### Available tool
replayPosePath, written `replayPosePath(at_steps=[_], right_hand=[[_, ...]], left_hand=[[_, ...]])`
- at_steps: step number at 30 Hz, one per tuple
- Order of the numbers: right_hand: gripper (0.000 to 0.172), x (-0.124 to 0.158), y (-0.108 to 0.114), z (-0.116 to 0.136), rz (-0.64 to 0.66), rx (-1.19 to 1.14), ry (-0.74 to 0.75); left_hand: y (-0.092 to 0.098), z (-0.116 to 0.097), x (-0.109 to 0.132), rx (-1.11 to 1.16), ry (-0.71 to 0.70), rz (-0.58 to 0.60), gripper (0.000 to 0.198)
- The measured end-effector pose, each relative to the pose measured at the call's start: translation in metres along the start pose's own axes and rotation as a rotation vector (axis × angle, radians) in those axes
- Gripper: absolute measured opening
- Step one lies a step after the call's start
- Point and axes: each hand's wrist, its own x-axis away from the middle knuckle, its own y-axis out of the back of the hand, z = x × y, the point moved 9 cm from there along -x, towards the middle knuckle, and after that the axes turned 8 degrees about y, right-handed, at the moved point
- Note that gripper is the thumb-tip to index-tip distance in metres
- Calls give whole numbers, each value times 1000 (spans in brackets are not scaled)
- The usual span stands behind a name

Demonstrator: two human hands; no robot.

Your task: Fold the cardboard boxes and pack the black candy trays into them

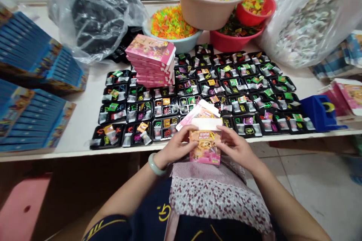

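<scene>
A pink and yellow printed carton (205,147) is held upright at the table's front edge, its white top flap (207,123) raised. My left hand (181,145) grips its left side, thumb on the front face. On the opposite side my right hand (236,147) closes on the carton with the thumb in front. Just behind it, another flat pink carton (199,113) lies tilted over the trays. Black compartment trays (166,107) with small wrapped sweets and coloured plastic pieces stand in rows around and behind the hands.
A stack of pink cartons (151,60) rests on the trays. Behind are a beige basin (209,9), red bowls (256,5) and plastic bags (96,19), (311,19) of items. Blue boxes (31,120) line the left; a blue tape dispenser (318,113) stands right.
</scene>
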Motion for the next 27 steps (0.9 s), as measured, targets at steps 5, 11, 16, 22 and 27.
replayPosePath(at_steps=[5,11,16,22,27], right_hand=[[14,5,0,4,-118,111,89],[23,-11,8,-10,-222,-153,31],[10,-7,3,12,-83,35,186],[12,-10,1,11,-130,11,68],[14,-1,-3,21,-5,123,302]], left_hand=[[-3,-6,5,-67,-13,-148,24],[-7,-6,-8,24,46,-139,21],[-12,-24,-4,-31,-105,-82,11],[-5,-12,-11,6,46,-141,19],[-9,-13,-1,-18,-105,76,14]])
